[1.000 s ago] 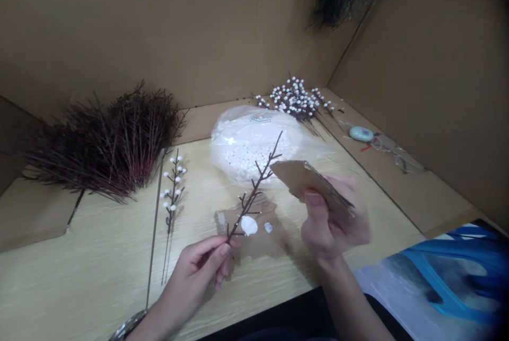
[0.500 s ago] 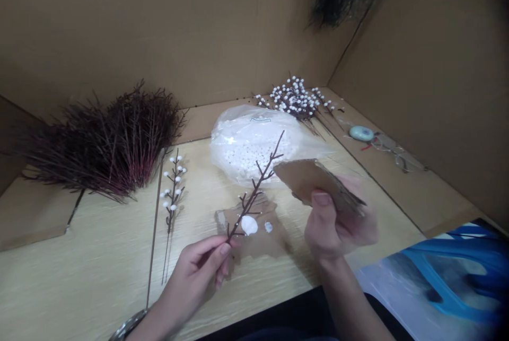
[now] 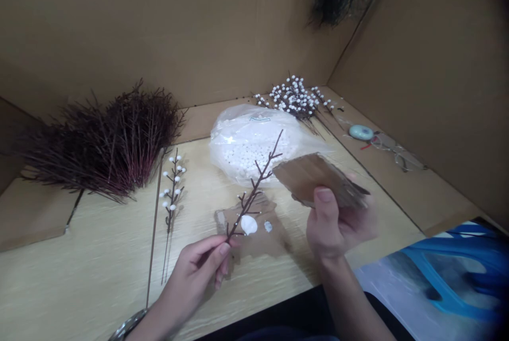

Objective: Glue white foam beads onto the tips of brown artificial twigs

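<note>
Pinched in my left hand is the lower end of a brown artificial twig, which slants up to the right. Small white dabs show on some of its tips. My right hand grips a piece of cardboard, thumb on top, to the right of the twig. Beneath the twig a ragged cardboard scrap lies on the table, bearing a large white blob and a smaller white spot. Behind it sits a clear plastic bag full of small white balls.
A twig with white berries lies left of my hands. A big pile of bare brown twigs is at the far left. Berried twigs lie behind the bag. At right are a pale green oval object and eyeglasses. Cardboard walls enclose the table.
The cardboard in my right hand has tilted so more of its flat face shows, and the hand has shifted slightly. My left hand and the twig have hardly moved.
</note>
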Available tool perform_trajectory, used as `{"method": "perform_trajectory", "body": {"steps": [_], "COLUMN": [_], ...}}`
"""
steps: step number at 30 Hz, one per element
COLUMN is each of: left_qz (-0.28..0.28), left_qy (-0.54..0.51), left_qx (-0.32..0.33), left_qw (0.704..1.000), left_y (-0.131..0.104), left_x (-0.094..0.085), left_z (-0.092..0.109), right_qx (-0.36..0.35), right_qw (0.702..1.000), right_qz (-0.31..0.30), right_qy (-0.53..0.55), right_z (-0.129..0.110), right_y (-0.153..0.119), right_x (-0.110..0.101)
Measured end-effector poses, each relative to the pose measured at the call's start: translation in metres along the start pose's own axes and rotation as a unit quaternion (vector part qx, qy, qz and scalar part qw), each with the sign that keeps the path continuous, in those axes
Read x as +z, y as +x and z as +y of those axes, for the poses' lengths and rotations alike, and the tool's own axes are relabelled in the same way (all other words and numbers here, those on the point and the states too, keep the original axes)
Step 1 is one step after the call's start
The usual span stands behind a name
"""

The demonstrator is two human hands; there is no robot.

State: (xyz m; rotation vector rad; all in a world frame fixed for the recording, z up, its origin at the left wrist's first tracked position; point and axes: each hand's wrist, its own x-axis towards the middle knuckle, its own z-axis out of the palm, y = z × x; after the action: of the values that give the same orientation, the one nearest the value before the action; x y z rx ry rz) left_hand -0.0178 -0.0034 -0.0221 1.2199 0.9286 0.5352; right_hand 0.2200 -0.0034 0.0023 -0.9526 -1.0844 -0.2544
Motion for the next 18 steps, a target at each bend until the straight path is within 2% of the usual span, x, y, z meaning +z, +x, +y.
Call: {"method": "perform_trajectory", "body": {"steps": [5,10,13,18], "left_qz": [-0.002,0.006,0.007,0.012], "left_qy": [0.003,-0.014,-0.016,-0.005], "left_qx": [0.002,-0.008,-0.014,-0.007], "left_qw": [1.0,1.0,1.0,1.0], "left_y": [0.0,0.0,0.0,0.0], "left_x": [0.001,0.002,0.003,0.002], "left_z": [0.002,0.003,0.004,0.003], "right_qx": [0.014,0.127,0.181,0.21], "right_qw": [1.0,0.984,0.973,0.967], "right_qz": [0.001,0.099,0.083,0.037], "right_qy": [-0.011,0.072,0.113,0.141], "right_z": [0.001,-0.005,-0.01,-0.011], "right_y": [-0.001,0.005,0.012,0.017], "right_x": [0.0,0.004,0.006,0.007]}}
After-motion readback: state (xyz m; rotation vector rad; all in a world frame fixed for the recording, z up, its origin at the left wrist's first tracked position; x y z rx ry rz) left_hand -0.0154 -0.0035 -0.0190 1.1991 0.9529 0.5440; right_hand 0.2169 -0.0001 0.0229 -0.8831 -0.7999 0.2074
